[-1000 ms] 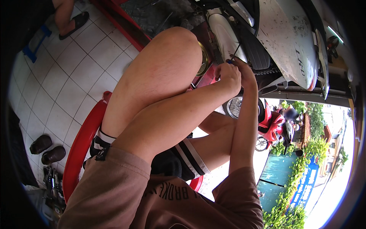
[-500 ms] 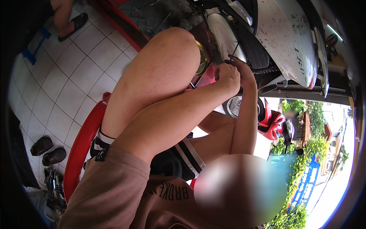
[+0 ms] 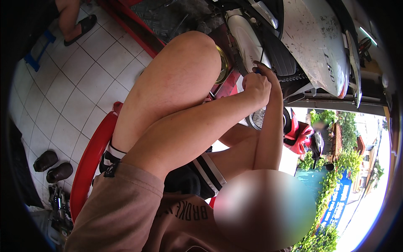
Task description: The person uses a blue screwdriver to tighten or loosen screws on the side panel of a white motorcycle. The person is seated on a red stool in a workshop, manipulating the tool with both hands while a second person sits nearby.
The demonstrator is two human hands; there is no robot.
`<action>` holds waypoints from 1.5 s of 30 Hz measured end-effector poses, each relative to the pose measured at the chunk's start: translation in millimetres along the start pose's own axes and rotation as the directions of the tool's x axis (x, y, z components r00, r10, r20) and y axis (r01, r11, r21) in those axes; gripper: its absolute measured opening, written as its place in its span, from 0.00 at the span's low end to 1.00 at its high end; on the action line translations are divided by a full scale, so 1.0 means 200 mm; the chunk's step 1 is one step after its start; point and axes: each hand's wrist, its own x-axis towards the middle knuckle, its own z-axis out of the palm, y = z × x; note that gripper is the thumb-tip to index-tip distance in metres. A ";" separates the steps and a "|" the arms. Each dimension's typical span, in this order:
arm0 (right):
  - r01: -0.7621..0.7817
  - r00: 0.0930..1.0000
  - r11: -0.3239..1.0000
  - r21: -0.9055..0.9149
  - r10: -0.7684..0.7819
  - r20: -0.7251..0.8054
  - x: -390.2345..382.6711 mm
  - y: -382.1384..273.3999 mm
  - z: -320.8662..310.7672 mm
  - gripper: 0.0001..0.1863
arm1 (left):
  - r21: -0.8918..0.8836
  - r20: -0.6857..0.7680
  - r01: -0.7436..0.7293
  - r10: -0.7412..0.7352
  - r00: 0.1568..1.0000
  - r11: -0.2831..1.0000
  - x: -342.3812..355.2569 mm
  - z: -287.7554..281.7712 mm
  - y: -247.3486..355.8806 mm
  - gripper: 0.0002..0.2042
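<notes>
My left hand is closed in a fist around the end of a small blue-handled tool. Just beyond it, my right hand has its fingers bent over the same spot, partly hidden behind the left. A thin dark rod rises from between the fingers; whether it belongs to the tool I cannot tell. Both hands are beside the rear of a motorbike, between its white curved fender and the drive chain. What the fingertips touch is hidden.
The motorbike's scuffed pale side panel fills the upper right. A round gold-coloured tin is beside my knee. A red stool is under me, and dark shoes lie on the tiles. Another person's sandalled foot is at upper left.
Both hands have shifted slightly to the right and down together, the blue handle with them. The motorbike and my legs look nearly unchanged.
</notes>
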 end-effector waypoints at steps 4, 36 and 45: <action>0.093 0.995 0.995 -0.019 -0.093 0.019 0.03 0.01 -0.04 0.17 | 0.001 -0.039 -0.025 0.025 0.999 1.000 0.02 0.02 0.01 0.09; 0.093 0.965 0.894 -0.438 0.028 0.261 -0.23 0.03 -0.01 0.18 | 0.278 0.088 -0.148 0.128 0.988 0.949 0.00 0.19 0.11 0.17; -0.047 0.984 0.765 -0.642 0.145 0.100 -0.34 0.18 -0.27 0.15 | 0.275 0.491 -0.386 0.217 0.844 0.881 -0.06 0.32 0.33 0.35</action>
